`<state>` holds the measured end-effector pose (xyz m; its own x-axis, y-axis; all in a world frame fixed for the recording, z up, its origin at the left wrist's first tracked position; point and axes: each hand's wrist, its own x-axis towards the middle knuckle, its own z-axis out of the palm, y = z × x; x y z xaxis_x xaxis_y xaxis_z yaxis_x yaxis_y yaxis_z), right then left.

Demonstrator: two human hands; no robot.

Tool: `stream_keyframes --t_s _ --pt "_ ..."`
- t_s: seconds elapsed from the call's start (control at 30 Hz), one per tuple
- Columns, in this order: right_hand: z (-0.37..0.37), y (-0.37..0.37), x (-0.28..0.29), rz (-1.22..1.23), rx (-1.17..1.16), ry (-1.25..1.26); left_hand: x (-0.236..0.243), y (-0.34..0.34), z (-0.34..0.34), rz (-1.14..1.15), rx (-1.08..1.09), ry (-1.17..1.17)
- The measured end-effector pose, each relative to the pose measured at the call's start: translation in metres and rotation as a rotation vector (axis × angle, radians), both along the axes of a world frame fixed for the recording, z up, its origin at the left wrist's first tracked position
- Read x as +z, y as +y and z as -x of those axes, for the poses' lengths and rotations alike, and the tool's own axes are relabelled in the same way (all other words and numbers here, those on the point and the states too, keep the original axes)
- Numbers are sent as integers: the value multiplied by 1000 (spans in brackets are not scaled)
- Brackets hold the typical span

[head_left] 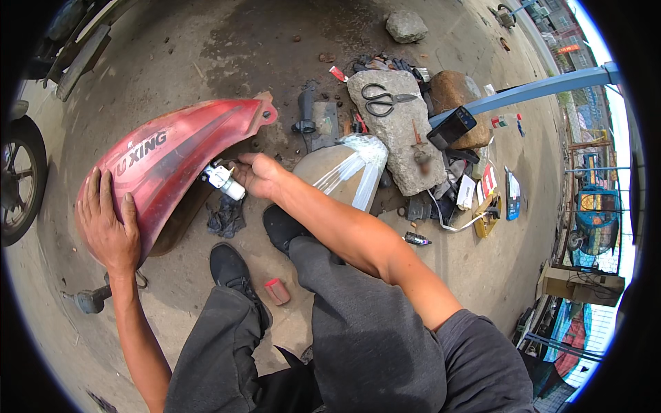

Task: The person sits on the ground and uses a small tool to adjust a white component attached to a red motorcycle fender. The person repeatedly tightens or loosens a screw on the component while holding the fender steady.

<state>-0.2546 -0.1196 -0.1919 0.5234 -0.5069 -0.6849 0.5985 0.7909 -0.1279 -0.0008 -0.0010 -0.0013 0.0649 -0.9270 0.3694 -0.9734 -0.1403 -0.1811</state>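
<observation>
Knees bent below, left hand (107,227) presses flat on the red fender panel (165,162), its length running up-right; right hand (258,175) closes around a small white tube (224,180) at the panel's underside.

Open floor: bare concrete at upper left, above the red panel (169,162).
Blocked right: flat stone (399,127) carrying scissors (382,100), with tools crowded around it.
Tight gap: a black rag (226,217) and two black shoes (234,268) fill the ground under the panel.
</observation>
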Motion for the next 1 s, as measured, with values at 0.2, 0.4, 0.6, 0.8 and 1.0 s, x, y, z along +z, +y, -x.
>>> stream_keyframes --t_s 0.2,0.4,0.6,0.8,1.0 --pt "15 -4 16 234 -106 160 2 1 1 14 0 1" --pt "20 1 55 532 -153 313 1 -2 4 38 -46 62" --pt "14 7 65 653 -145 370 8 2 3 42 -29 67" --pt "14 4 57 568 -135 305 6 1 5 48 -33 77" --pt "6 -4 18 93 47 97 5 -1 7 40 -27 82"
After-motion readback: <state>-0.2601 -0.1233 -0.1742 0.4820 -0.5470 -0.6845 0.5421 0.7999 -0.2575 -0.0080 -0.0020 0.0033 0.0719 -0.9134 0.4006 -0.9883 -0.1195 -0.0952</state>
